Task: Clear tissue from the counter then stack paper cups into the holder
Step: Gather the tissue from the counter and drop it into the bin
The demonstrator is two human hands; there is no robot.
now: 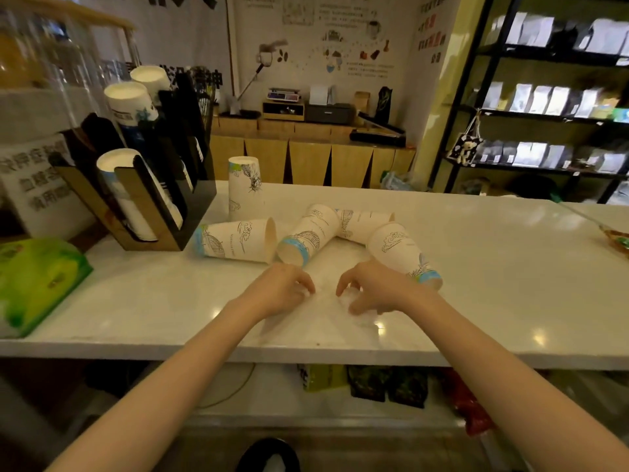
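Note:
A thin white tissue (326,303) lies flat on the white counter (493,284) and is hard to make out against it. My left hand (284,289) and my right hand (369,289) rest on its two sides with fingers bent and fingertips touching it, and nothing is lifted. Just beyond my hands several printed paper cups lie on their sides (238,238) (306,235) (364,223) (403,252). One cup (245,185) stands upside down behind them. The black and wood cup holder (190,212) at the left holds slanted stacks of cups.
A green soft pack (37,281) sits at the counter's left end. A sign (37,185) stands behind the holder. A wrapped item (617,240) lies at the far right edge. Packets are stored on a shelf (374,383) under the counter, and dark shelving stands at the back right.

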